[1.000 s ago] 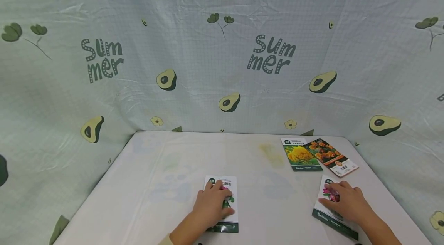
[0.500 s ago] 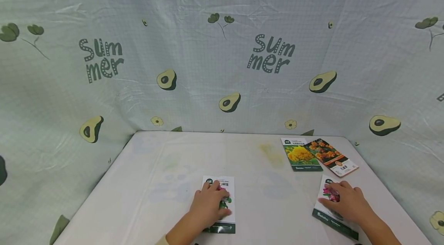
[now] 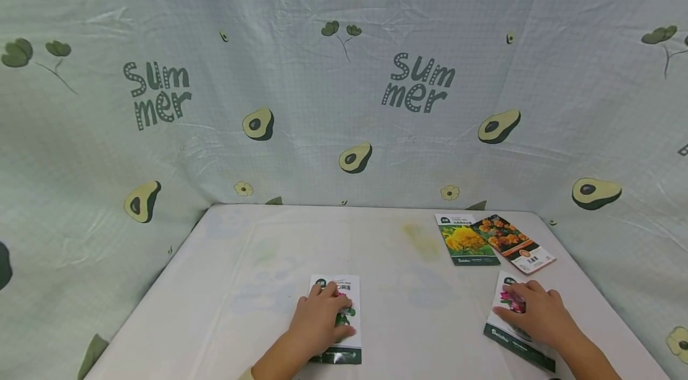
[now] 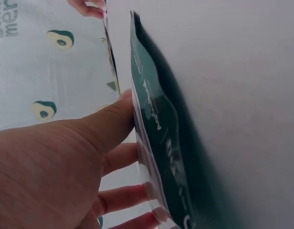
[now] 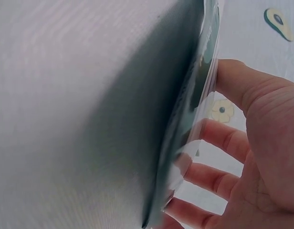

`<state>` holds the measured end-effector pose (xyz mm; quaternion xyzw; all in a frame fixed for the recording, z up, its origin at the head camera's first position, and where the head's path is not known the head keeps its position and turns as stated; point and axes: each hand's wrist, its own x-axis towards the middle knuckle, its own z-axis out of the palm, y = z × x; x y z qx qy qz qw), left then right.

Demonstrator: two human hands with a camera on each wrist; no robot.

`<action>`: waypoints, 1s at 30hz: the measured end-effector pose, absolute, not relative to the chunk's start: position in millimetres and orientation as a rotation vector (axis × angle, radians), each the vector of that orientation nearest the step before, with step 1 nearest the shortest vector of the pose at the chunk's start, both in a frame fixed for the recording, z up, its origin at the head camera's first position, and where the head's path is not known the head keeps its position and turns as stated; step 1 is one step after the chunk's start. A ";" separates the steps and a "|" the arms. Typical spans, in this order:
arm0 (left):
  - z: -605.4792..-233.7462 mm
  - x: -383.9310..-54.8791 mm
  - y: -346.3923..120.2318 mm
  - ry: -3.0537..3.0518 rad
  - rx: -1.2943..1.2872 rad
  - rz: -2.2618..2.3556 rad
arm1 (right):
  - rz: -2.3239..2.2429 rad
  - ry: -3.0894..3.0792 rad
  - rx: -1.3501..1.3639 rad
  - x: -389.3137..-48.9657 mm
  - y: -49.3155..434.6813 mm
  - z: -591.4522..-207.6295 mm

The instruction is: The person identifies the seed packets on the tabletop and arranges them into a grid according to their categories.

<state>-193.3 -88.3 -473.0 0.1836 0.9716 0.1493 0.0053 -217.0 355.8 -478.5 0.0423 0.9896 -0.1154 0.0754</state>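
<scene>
Light fingertips, flat packets

My left hand [image 3: 318, 321] rests on the left packet [image 3: 349, 343], which lies face up near the front and centre of the counter [image 3: 419, 338], roughly square to the back edge. Its fingers are spread and slightly bent, thumb well apart from them, tips touching the packet's face rather than wrapped round it. My right hand [image 3: 540, 315] has much the same loose spread over the right packet [image 3: 513, 344], which lies aslant toward the counter's right side. How hard either presses, I can't tell.

I judge this to be a sliding or straightening step, steered from above. I want even pressure across thumb and fingertips, so each packet moves as one flat piece and doesn't twist. In the left wrist view the green bottom edge is wavy and stands a little off the counter; pushing against that edge could fold it, so I'd draw from the middle instead.

On the right I need more care. The packet's top corner sits just beside the orange-flowered packet [image 3: 502, 236], which overlaps the yellow-flowered packet [image 3: 463, 242]. Any shove away from me risks nudging that pair or slipping underneath. I'd turn the slanted one about its top, gently, and lift my fingers straight up to let go.
</scene>
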 end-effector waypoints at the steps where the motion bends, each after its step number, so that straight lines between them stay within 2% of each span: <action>1: -473.1 -193.3 -88.8 3.042 0.577 0.466 | -0.346 2.969 0.126 -217.1 355.8 -478.6; 30: -473.7 -194.1 -89.4 3.036 0.582 0.378 | -0.343 2.949 0.130 -209.8 355.1 -472.2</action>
